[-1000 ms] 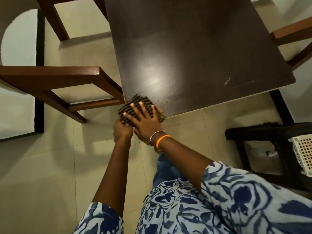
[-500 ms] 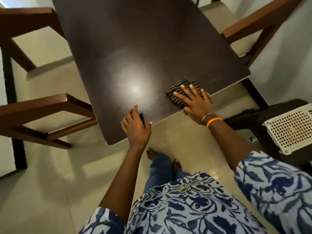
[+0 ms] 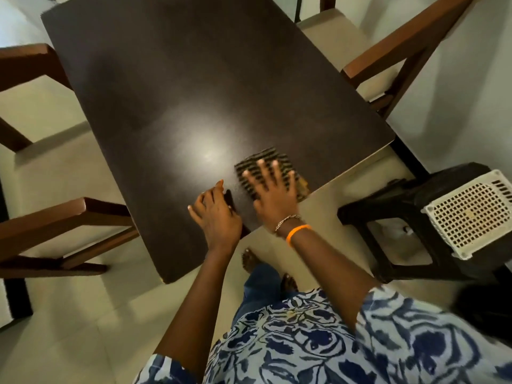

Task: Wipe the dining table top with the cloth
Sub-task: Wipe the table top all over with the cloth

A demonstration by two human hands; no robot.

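Near the dark wooden dining table's (image 3: pixel 194 87) near edge, the folded checked cloth (image 3: pixel 267 162) was pinned flat under the right hand's (image 3: pixel 273 194) widely splayed fingers (image 3: pixel 260 167), the left hand (image 3: pixel 216 214) braced beside it, loosely curled and empty.

A home dining room: dark wooden table (image 3: pixel 194 79), cushioned wooden chairs (image 3: pixel 388 59) around it, tiled floor (image 3: pixel 69 328).

The dark brown dining table (image 3: pixel 194 87) has a glossy top with a bright glare patch near its middle. A folded checked cloth (image 3: pixel 270 164) lies flat on it toward 5 o'clock, close to the near edge. The right hand (image 3: pixel 273 189) presses on the cloth, fingers spread; the left hand (image 3: pixel 216 214) rests on the near edge, just beside it at 8 o'clock
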